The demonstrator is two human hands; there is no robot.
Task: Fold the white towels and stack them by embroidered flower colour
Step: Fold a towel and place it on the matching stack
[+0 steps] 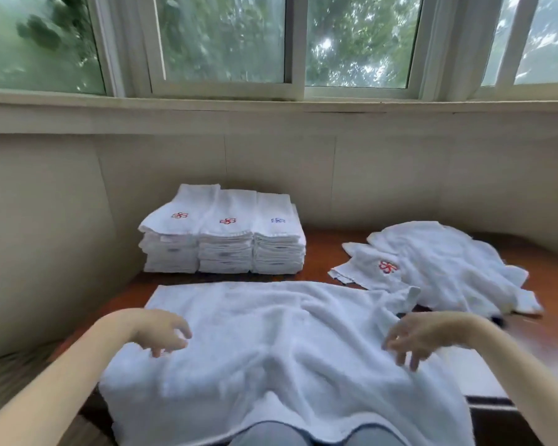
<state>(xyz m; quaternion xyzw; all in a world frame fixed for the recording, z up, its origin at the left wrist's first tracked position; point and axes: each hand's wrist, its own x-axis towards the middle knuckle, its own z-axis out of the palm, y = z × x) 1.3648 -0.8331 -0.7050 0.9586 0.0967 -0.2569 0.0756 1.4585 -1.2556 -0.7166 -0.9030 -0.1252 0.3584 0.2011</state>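
A white towel point(271, 342) lies spread and rumpled on the brown table point(329, 249), its near edge hanging over my knees. My left hand point(161, 333) hovers over its left part and my right hand point(416, 336) over its right part, fingers loosely curled, holding nothing. Three stacks of folded towels stand at the back: an orange-red flower stack point(171, 239), a red flower stack point(226, 243) and a blue flower stack point(277, 246). A pile of unfolded towels point(442, 268) lies at the right, one showing a red flower point(388, 267).
A cream wall point(400, 175) and a window sill run behind the table. The wall curves round at the left close to the stacks. A bare strip of table shows between the stacks and the unfolded pile.
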